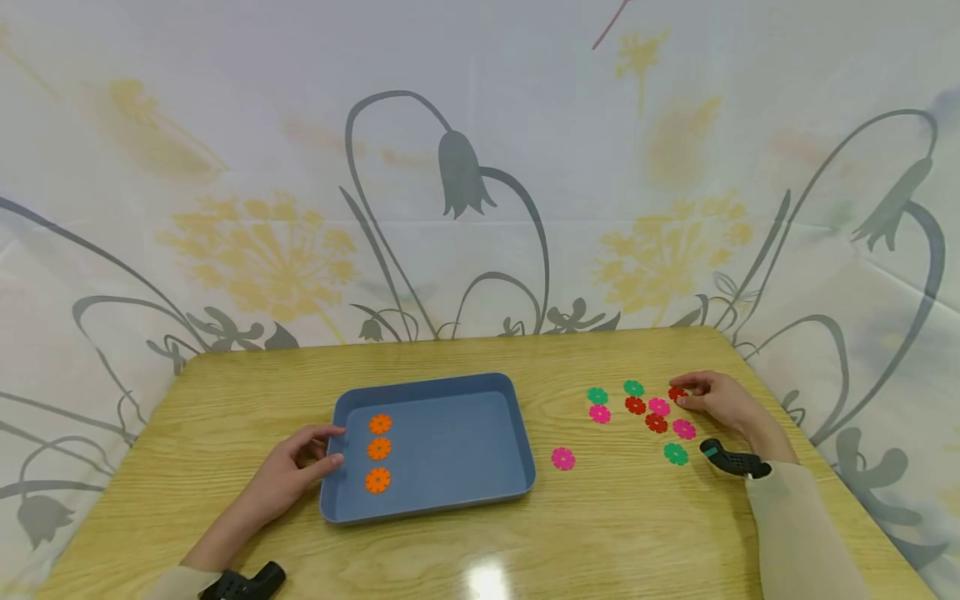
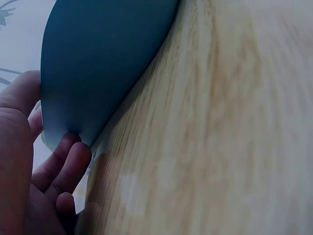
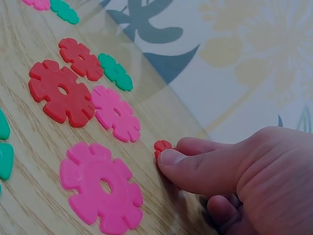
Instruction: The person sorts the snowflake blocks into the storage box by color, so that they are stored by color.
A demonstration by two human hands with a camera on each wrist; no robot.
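A blue tray [image 1: 442, 450] lies on the table, with three orange notched discs [image 1: 378, 448] in a column near its left wall. My left hand [image 1: 292, 471] grips the tray's left side, thumb and a finger over the rim; in the left wrist view, other fingertips [image 2: 78, 156] touch the outer wall [image 2: 98, 63]. Far to the right, my right hand [image 1: 723, 404] pinches a red notched disc [image 3: 161, 146] between thumb and forefinger; the fingers hide much of it. Beside that hand lie two red discs [image 1: 656, 423], a pink disc [image 1: 684, 429] and a green disc [image 1: 676, 453].
Several more pink and green discs lie on the table's right half, including a green one [image 1: 633, 388] at the back and a lone pink one [image 1: 563, 458] close to the tray's right wall. Behind the wooden table [image 1: 600, 533] hangs a flower-printed cloth [image 1: 480, 250].
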